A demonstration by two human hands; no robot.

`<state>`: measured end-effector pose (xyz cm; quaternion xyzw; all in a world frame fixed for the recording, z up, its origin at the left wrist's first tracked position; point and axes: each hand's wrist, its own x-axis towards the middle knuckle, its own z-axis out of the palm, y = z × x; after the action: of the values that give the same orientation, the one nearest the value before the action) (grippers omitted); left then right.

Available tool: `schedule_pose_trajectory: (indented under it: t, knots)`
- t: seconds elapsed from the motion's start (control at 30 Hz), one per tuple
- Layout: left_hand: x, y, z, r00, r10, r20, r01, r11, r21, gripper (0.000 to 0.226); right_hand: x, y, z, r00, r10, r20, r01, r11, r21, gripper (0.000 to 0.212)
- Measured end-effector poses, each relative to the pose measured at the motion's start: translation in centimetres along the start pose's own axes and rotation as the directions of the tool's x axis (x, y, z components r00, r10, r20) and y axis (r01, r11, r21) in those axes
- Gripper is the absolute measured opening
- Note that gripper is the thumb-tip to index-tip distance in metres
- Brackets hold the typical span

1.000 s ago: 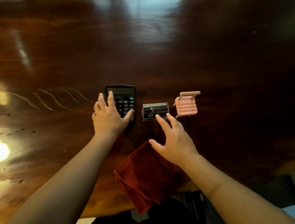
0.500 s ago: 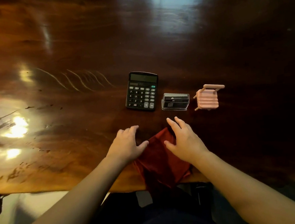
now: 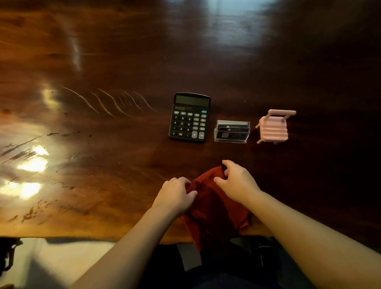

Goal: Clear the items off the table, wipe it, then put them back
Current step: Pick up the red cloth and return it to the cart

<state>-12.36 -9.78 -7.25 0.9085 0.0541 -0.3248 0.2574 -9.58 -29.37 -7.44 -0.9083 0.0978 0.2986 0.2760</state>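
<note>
Both hands pinch the red cloth (image 3: 215, 202) at the near edge of the worktop (image 3: 93, 152). The left hand (image 3: 177, 195) grips its left side and the right hand (image 3: 236, 181) its top corner. The cloth looks soft and floppy, and part of it hangs over the edge.

At about 12 o'clock from the cloth sit three things in a row: a black calculator (image 3: 189, 118) with hard buttons, a clear plastic card box (image 3: 232, 131), and a tiny pink chair (image 3: 274, 126).

The shiny brown wood shows streaks. I think the wiping is done and the things are back, so the cloth just needs putting away.
</note>
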Motion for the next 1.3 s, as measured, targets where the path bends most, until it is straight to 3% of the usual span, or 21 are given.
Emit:
schedule_pose_trajectory:
  t: [0.23, 0.37, 0.5, 0.67, 0.87, 1.0, 1.3]
  knots:
    - [-0.3, 0.2, -0.8, 0.998, -0.024, 0.065, 0.028, 0.998, -0.062, 0.023, -0.2, 0.0, -1.8, 0.995, -0.049, 0.084, 0.039, 0.993, 0.111, 0.003]
    - [-0.9, -0.4, -1.8, 0.995, -0.001, 0.103, 0.022, 0.978, -0.207, 0.003, -1.7, -0.2, -3.5, 0.988, -0.125, 0.095, 0.104, 0.974, 0.201, 0.005]
    - [-2.2, -0.5, -4.0, 0.994, 0.08, 0.079, -0.049, 0.94, -0.337, 0.003, -4.0, -1.0, -5.2, 0.981, -0.181, 0.071, 0.157, 0.953, 0.26, 0.011]
    - [-3.8, -0.6, -9.2, 0.961, 0.276, 0.021, -0.235, 0.852, -0.467, 0.006, -8.3, -2.9, -6.1, 0.982, -0.175, -0.077, 0.191, 0.885, 0.425, 0.018]
    - [-6.3, 1.0, -15.5, 0.85, 0.526, -0.004, -0.447, 0.717, -0.535, 0.01, -15.5, -4.8, -5.5, 0.962, -0.125, -0.243, 0.255, 0.726, 0.639, 0.019]
    - [-7.6, 3.5, -17.1, 0.743, 0.665, 0.073, -0.518, 0.641, -0.567, 0.01, -20.8, -4.9, -5.4, 0.928, -0.039, -0.371, 0.311, 0.631, 0.711, 0.015]
    - [-10.7, 13.0, -9.7, 0.494, 0.794, 0.355, -0.515, 0.596, -0.616, 0.022, -33.1, 1.8, -4.2, 0.801, 0.331, -0.498, 0.322, 0.462, 0.826, 0.015]
